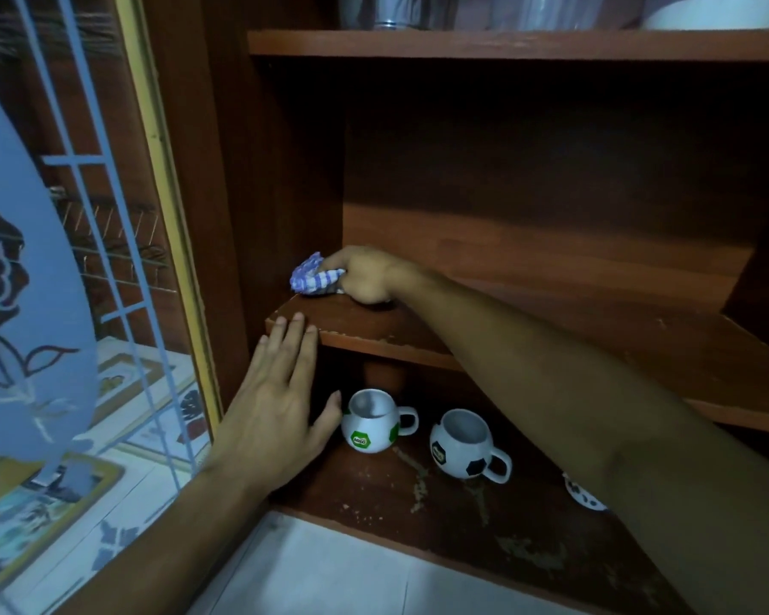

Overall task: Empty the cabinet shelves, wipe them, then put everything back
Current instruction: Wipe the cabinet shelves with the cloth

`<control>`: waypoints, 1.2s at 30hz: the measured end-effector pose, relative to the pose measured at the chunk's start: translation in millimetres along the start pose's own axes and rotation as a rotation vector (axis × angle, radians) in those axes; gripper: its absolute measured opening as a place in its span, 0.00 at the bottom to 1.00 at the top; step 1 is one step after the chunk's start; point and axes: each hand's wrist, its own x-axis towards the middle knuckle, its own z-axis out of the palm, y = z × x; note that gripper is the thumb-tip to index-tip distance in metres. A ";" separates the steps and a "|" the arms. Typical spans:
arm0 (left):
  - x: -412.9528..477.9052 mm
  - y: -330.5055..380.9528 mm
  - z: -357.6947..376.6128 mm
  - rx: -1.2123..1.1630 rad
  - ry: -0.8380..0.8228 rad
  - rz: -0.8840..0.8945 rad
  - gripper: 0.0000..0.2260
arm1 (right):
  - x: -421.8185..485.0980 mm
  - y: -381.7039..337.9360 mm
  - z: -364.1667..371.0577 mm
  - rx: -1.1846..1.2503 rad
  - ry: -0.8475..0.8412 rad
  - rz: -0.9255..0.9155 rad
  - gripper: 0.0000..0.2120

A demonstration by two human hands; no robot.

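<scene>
My right hand [365, 275] reaches into the wooden cabinet and grips a bunched blue-and-white checked cloth [311, 275] at the left back corner of the middle shelf [418, 335]. My left hand [280, 401] lies flat with straight fingers, its fingertips on the shelf's front left edge. On the bottom shelf [462, 517] stand two white football-shaped mugs: one with green patches [371, 423] beside my left thumb, one with black patches [465, 443] to its right. A third patterned white item [584, 494] peeks out from under my right forearm.
The upper shelf [507, 44] carries metal and glass containers [387, 11] and a white bowl [711, 11]. An open glass cabinet door [63, 259] with a frosted flower pattern stands at the left. White floor tiles [329, 570] lie below the cabinet.
</scene>
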 end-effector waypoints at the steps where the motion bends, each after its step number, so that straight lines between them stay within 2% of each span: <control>1: -4.6 0.4 3.7 -0.001 0.000 -0.003 0.34 | -12.7 -11.4 -4.6 0.035 -0.041 -0.016 0.19; 5: -13.8 -0.6 4.6 -0.001 0.008 0.007 0.34 | -47.7 -30.4 -13.2 0.176 -0.176 -0.047 0.16; 9: -12.5 -1.1 -2.3 -0.007 0.020 -0.018 0.33 | -96.2 -20.4 -33.6 0.195 -0.232 -0.037 0.08; 11: -8.1 -0.3 -4.3 -0.012 0.015 -0.012 0.32 | -124.4 -1.3 -45.2 0.202 -0.256 0.014 0.08; 14: 6.0 10.9 -8.7 -0.016 -0.001 0.033 0.31 | -166.6 39.6 -63.1 0.193 -0.209 0.141 0.10; 19: 30.7 40.7 -9.5 -0.008 -0.016 0.152 0.27 | -205.7 90.7 -77.9 0.073 0.017 0.350 0.13; 22: 41.3 55.1 -7.9 -0.005 -0.063 0.187 0.30 | -198.8 91.0 -59.9 0.012 0.100 0.274 0.08; 24: 44.4 62.0 -6.7 0.013 -0.101 0.205 0.31 | -198.7 75.4 -49.8 0.013 0.108 0.208 0.07; 28: 47.4 69.0 -2.7 0.033 -0.120 0.213 0.31 | -234.5 42.0 -60.6 0.137 -0.005 0.185 0.18; 31: 51.5 77.2 -3.2 0.003 -0.123 0.210 0.29 | -270.6 58.9 -79.5 0.098 -0.049 0.312 0.17; 36: 59.3 93.7 -5.6 -0.016 -0.133 0.285 0.30 | -314.2 117.8 -110.1 -0.076 0.057 0.701 0.15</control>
